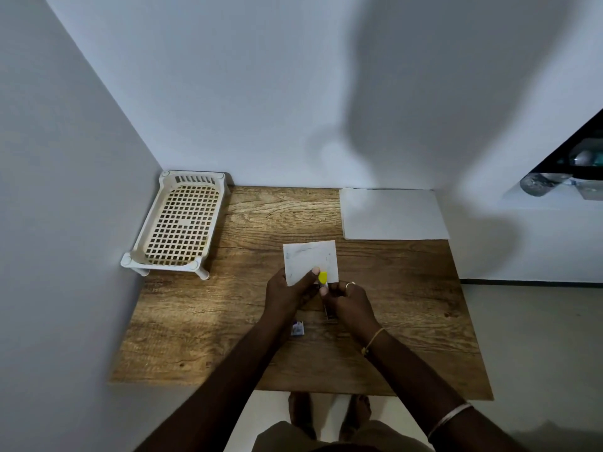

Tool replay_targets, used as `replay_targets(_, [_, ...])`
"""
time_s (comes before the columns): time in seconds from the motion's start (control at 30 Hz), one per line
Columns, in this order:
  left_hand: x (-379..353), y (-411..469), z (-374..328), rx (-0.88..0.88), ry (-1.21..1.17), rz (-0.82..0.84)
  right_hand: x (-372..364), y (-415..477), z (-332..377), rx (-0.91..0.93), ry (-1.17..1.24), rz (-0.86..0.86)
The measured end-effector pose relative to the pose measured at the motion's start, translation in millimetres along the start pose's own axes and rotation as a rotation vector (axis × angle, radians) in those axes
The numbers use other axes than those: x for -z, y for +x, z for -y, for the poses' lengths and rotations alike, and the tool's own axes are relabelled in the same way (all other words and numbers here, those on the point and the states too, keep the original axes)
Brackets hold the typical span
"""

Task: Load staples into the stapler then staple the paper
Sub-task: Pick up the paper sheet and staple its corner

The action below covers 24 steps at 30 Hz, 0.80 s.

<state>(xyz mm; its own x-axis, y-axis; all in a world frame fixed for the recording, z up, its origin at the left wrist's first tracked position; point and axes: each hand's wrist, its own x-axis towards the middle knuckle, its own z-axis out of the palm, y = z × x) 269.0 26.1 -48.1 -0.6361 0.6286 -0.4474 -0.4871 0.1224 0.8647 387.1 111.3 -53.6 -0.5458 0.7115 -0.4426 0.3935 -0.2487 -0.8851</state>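
Observation:
A small folded white paper (310, 257) is held above the middle of the wooden table (228, 337). My left hand (287, 293) pinches its lower left edge between thumb and fingers. My right hand (347, 301) is closed around a small stapler (323, 278); only its yellow tip shows, set against the paper's lower right corner, and a dark part sticks out under my palm. A small staple box (298, 328) lies on the table just below my left wrist, partly hidden by it.
A white plastic mesh tray (177, 223) on short legs stands at the table's back left corner by the wall. A stack of white sheets (393, 213) lies at the back right. The table's right edge drops to the floor.

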Motion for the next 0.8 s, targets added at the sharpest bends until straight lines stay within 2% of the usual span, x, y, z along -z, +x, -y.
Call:
replay_targets(0.23, [0, -1, -1, 0.031, -0.015, -0.028, -2, -2, -7, 0.022, 0.028, 0.000])
replay_targets(0.37, [-2, -1, -1, 0.028, 0.000, -0.095, -2, -6, -9, 0.048, 0.015, -0.100])
replay_targets(0.53, [-3, 2, 1, 0.019, 0.002, -0.088, -4, -7, -10, 0.242, -0.306, -0.215])
replay_targets(0.8, [-5, 3, 8, 0.006, 0.029, -0.080, -2, -12, -2, 0.328, -0.486, -0.253])
